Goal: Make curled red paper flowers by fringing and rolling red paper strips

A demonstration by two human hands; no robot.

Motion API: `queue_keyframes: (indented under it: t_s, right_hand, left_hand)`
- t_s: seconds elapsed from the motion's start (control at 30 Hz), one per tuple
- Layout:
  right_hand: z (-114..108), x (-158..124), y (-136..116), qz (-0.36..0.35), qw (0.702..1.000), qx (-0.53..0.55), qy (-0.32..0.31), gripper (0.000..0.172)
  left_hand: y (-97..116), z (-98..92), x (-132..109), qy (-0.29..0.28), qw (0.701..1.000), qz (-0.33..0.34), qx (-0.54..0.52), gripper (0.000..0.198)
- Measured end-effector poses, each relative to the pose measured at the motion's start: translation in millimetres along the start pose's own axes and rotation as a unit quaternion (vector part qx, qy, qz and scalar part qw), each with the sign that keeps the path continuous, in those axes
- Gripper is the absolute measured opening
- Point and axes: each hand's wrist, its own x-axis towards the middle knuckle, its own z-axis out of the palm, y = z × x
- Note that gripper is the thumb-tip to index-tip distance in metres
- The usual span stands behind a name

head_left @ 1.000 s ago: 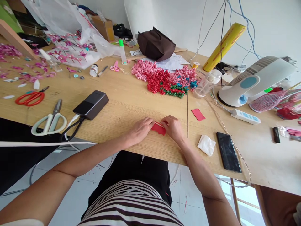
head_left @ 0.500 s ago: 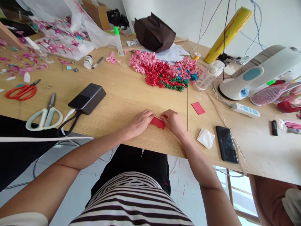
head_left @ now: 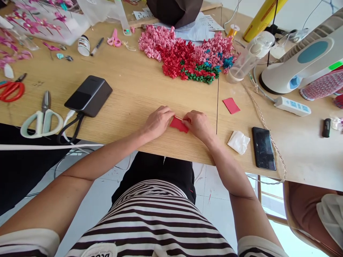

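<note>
A small red paper piece (head_left: 179, 124) lies near the front edge of the wooden table (head_left: 139, 89). My left hand (head_left: 157, 121) pinches its left end with curled fingers. My right hand (head_left: 198, 124) grips its right end, fingers closed over it. A thin stick runs along the paper's top edge between the two hands. A second red paper rectangle (head_left: 232, 105) lies flat to the right, apart from both hands.
A heap of pink, red and green paper flowers (head_left: 187, 55) sits behind. A black power bank (head_left: 88, 95), white scissors (head_left: 41, 119) and red scissors (head_left: 10, 89) lie left. A phone (head_left: 264, 148), tissue (head_left: 238, 141), power strip (head_left: 292, 106) and fan (head_left: 302, 60) are right.
The camera has tilted down and nearer, so the table sits higher in view. Both hands keep hold of the red paper in the same spot.
</note>
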Motion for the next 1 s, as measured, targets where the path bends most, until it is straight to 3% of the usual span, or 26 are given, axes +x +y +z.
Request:
queue_keyframes:
  t_s: [0.67,1.0]
  right_hand:
    - [-12.6,-3.3,-14.6,0.019,0.995,-0.09,-0.037,0.023]
    - [-0.4,-3.0,-4.0,0.013,0.996,-0.087,0.009,0.028]
  left_hand:
    - [7.7,0.9,10.7,-0.017,0.999,-0.025,0.025,0.024]
    - [9.5,0.0,9.7,-0.038,0.998,-0.036,0.028,0.026]
